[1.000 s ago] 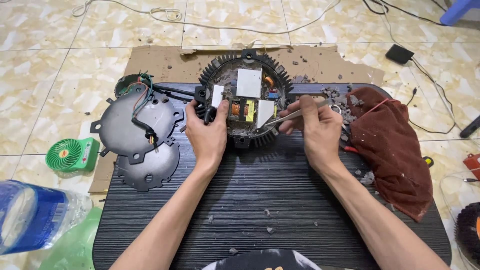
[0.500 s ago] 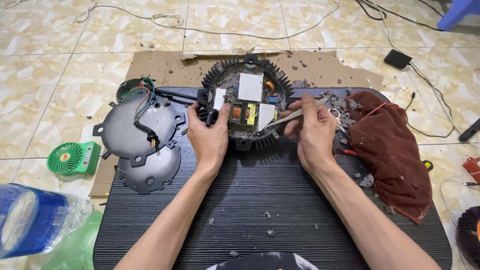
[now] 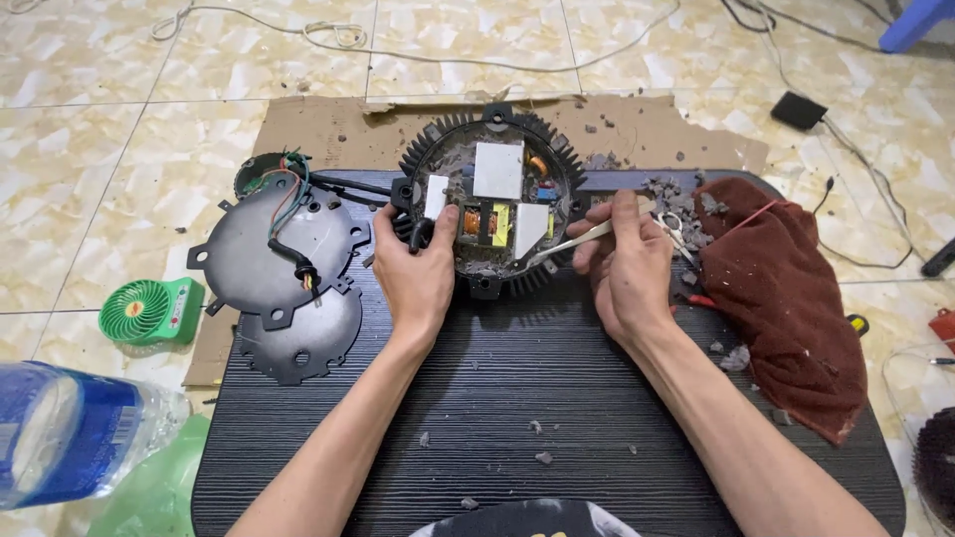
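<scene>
Black ribbed matting covers the tabletop (image 3: 557,398) under our forearms, and the round finned housing (image 3: 492,204) sits at its far edge, just past our fingertips, where it sat half a second ago. Beyond our right knuckles lies the dark red cloth (image 3: 786,288); out past our left thumb rest the grey round plates (image 3: 279,264) with their wires. Our left hand (image 3: 416,273) stays put as before, fingers curled shut on the housing's near rim. Our right hand (image 3: 627,273) has drifted slightly outward from the housing since then, its fingers pinched closed on pale tweezers (image 3: 572,242), whose tips now reach the white blocks on the circuit board (image 3: 497,214) beyond our left fingertips.
</scene>
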